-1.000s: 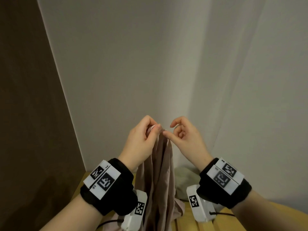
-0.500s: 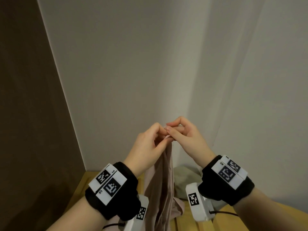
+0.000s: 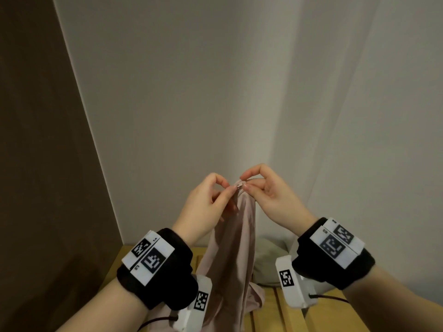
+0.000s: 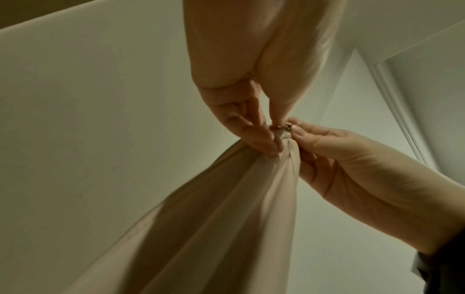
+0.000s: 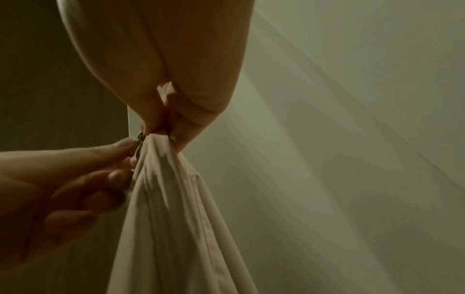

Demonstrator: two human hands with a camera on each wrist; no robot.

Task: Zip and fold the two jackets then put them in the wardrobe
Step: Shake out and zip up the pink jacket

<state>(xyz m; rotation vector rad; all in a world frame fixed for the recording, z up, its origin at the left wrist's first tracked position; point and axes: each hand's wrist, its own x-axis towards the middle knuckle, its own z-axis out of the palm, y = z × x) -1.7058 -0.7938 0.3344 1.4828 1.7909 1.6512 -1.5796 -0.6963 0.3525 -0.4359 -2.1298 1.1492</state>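
Note:
A pink jacket (image 3: 233, 248) hangs from my two hands in front of a wall corner, its lower part bunched on the wooden slats. My left hand (image 3: 230, 188) pinches the jacket's top edge between thumb and forefinger, just left of the small metal zipper slider (image 3: 239, 186). My right hand (image 3: 245, 182) pinches the same edge just right of the slider. The left wrist view shows the slider (image 4: 284, 127) between both sets of fingertips. In the right wrist view the jacket (image 5: 176, 218) drops straight down from them. A pale green jacket (image 3: 269, 259) lies crumpled on the slats behind.
A slatted wooden surface (image 3: 335, 315) lies below my hands. White walls meet in a corner straight ahead. A dark brown panel (image 3: 43, 164) stands along the left side.
My right hand has moved in to the jacket's top and now pinches it beside my left hand. The zipper slider now shows between the two hands.

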